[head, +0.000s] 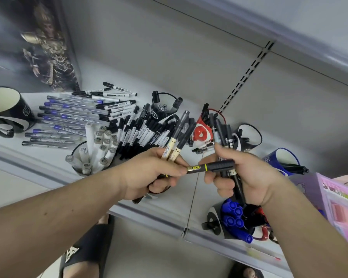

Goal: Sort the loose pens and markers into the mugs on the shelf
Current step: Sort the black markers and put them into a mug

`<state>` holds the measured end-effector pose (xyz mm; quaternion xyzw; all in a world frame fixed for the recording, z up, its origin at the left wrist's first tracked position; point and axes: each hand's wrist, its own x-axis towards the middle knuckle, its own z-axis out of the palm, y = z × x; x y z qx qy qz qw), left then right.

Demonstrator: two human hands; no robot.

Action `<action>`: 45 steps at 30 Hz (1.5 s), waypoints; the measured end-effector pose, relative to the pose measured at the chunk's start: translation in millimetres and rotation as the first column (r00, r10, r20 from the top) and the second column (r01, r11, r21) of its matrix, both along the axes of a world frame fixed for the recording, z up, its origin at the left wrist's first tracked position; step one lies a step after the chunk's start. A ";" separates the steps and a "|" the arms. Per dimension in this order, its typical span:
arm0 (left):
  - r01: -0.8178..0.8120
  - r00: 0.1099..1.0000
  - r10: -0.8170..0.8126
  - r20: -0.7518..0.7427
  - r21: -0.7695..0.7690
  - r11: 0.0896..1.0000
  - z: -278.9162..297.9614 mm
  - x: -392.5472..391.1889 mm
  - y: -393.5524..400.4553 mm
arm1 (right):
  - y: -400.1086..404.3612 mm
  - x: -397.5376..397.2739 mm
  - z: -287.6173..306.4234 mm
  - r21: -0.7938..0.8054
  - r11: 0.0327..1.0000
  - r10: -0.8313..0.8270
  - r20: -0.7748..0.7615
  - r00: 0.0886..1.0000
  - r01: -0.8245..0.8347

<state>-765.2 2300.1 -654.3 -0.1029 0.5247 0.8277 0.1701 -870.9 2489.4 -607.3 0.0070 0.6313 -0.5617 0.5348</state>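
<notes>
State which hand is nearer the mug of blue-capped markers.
Right. The right hand is directly above the mug of blue-capped markers; the left hand is farther left.

loose pens [72, 115] and markers [141, 129] crowd the shelf [48, 173] centre between mugs [6, 109]; bare shelf lies along the front edge, left of the hands.

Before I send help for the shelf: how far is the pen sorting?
Partly done: blue markers and grey markers already fill mugs. In hand: the left hand holds cream pens, the right hand black pens, sharing a yellow-banded pen. Left: loose piles on the shelf.
</notes>
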 end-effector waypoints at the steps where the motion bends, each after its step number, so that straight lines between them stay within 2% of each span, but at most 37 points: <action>1: 0.017 1.000 -0.017 0.000 -0.011 1.000 0.8 -0.3 0.3 | 1.2 1.0 -2.0 -0.032 0.997 0.065 0.034 0.997 -0.064; 3: 0.017 1.000 -0.017 0.006 -0.045 0.999 1.0 -0.9 1.1 | 5.4 2.6 -7.6 -0.132 0.981 0.153 0.091 0.984 -0.141; 6: -0.079 0.996 0.081 0.034 -0.035 0.996 -0.5 -1.7 1.4 | 10.1 5.6 -16.4 -0.243 0.952 0.220 0.122 0.968 -0.185; 9: -0.270 0.962 0.264 0.074 0.078 0.960 -2.8 -6.3 2.2 | 8.7 13.0 -25.3 -0.337 0.929 0.222 0.168 0.960 -0.156; 11: -0.345 0.937 0.337 0.090 0.082 0.935 -3.6 -8.9 3.4 | 5.5 21.1 -31.6 -0.340 0.935 0.177 0.196 0.965 -0.102; 14: -0.290 0.955 0.288 0.077 0.018 0.957 -4.5 -8.6 8.1 | -4.8 36.8 -31.4 -0.304 0.953 0.073 0.233 0.970 0.001; 16: -0.274 0.956 0.271 0.115 0.004 0.962 -5.9 -9.2 9.5 | -13.8 41.9 -27.9 -0.228 0.962 -0.087 0.261 0.961 0.149; 19: -0.306 0.933 0.274 0.232 0.115 0.945 -8.2 -8.4 6.8 | -25.1 37.9 -24.2 -0.113 0.891 -0.391 0.301 0.870 0.440; 22: -0.284 0.944 0.231 0.237 0.225 0.932 -7.7 -4.4 5.7 | -30.7 30.6 -20.3 -0.083 0.810 -0.539 0.283 0.793 0.580; 26: -0.139 0.982 0.094 0.164 0.288 0.948 -2.3 1.5 4.9 | -30.8 28.2 -11.6 -0.091 0.818 -0.542 0.210 0.814 0.568; 30: -0.034 0.993 -0.004 0.118 0.317 0.948 0.6 5.6 3.7 | -26.0 29.7 -7.6 -0.123 0.825 -0.522 0.206 0.828 0.551; 36: -0.051 0.994 0.009 0.112 0.373 0.926 2.2 4.8 2.4 | -25.2 34.2 -4.0 -0.143 0.822 -0.512 0.240 0.825 0.551; 41: -0.064 0.990 0.000 0.141 0.447 0.892 2.0 3.9 4.6 | -28.0 31.3 2.6 -0.141 0.804 -0.550 0.194 0.812 0.578; 45: -0.146 0.958 0.038 0.286 0.367 0.919 -4.4 6.2 13.8 | -34.4 24.9 3.8 -0.172 0.702 -0.691 0.072 0.720 0.691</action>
